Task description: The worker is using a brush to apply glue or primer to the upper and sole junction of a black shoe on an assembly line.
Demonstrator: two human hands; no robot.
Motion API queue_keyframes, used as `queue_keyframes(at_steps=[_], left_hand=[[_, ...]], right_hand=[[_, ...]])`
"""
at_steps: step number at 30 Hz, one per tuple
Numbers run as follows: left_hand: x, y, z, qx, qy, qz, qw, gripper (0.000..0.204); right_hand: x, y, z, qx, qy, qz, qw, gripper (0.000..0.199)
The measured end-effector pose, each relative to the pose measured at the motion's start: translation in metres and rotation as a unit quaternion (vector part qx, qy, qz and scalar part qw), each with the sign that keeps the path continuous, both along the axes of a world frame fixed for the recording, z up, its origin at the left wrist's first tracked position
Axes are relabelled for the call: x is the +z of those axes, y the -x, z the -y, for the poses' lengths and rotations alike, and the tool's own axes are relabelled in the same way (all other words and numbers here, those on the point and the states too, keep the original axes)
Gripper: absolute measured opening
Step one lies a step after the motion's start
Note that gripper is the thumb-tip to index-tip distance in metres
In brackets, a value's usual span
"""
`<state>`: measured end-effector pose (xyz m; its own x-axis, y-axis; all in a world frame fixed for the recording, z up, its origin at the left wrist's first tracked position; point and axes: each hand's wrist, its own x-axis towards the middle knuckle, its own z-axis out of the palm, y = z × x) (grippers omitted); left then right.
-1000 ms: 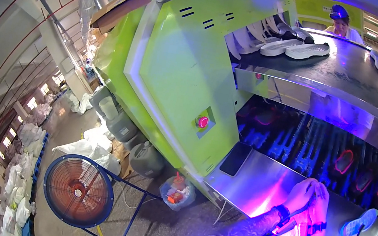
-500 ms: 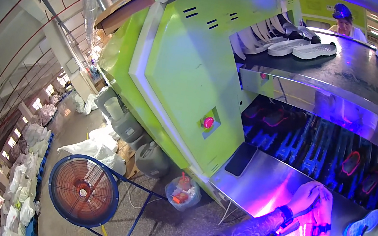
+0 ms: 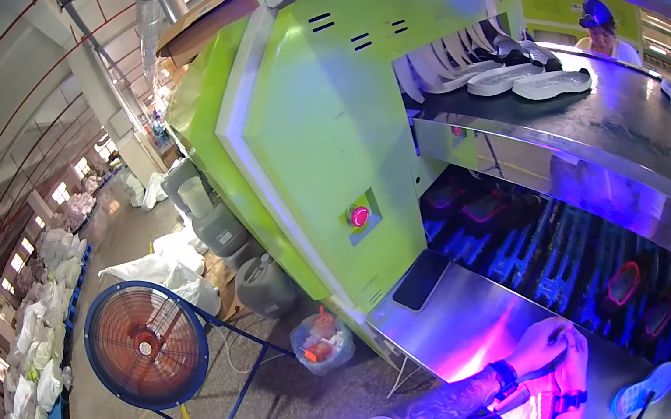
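At about five o'clock in the head view, the left hand [image 3: 537, 345] and the right hand [image 3: 573, 360] sit pressed together on the shiny stainless-steel work shelf [image 3: 467, 325], lit pink-violet from below. Both look curled around a thin dark stick-like tool [image 3: 557, 351]; the fingers close on it, though what lies beneath them is hidden. A white shoe sole [image 3: 644, 389] lies just beside the right hand at three o'clock from it, untouched. A flat black phone-like slab [image 3: 420, 281] rests at ten o'clock from the hands, well apart.

Judging by this, the work looks early or between pieces: the nearby sole is not yet taken up, while rows of white moulded soles [image 3: 527, 80] already ride the dark upper conveyor belt [image 3: 618, 110] at one o'clock.

Against the earlier frames, the hands have drifted slightly toward the lower right of the picture as the head turns; the orange-grilled round floor fan [image 3: 145, 345] at seven o'clock and the lime-green machine housing [image 3: 312, 135] keep their places, and the grasp looks unchanged.
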<state>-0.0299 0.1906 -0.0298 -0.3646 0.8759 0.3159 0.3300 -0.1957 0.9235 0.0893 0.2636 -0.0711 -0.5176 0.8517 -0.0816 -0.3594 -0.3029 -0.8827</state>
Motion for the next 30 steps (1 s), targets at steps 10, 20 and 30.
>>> queue_keyframes(at_steps=[10, 20, 30], left_hand=[[0.003, 0.003, -0.002, -0.017, 0.032, -0.008, 0.999, 0.034], [-0.018, 0.008, -0.003, -0.022, -0.011, -0.013, 1.0, 0.034], [-0.012, -0.003, -0.007, -0.043, -0.021, -0.034, 0.998, 0.031]], right_hand=[[-0.041, -0.004, -0.031, 0.006, -0.024, -0.008, 1.0, 0.019], [-0.084, 0.008, -0.037, -0.036, -0.065, 0.039, 0.996, 0.031], [-0.382, -0.026, -0.186, 0.026, -0.04, -0.117, 0.992, 0.026]])
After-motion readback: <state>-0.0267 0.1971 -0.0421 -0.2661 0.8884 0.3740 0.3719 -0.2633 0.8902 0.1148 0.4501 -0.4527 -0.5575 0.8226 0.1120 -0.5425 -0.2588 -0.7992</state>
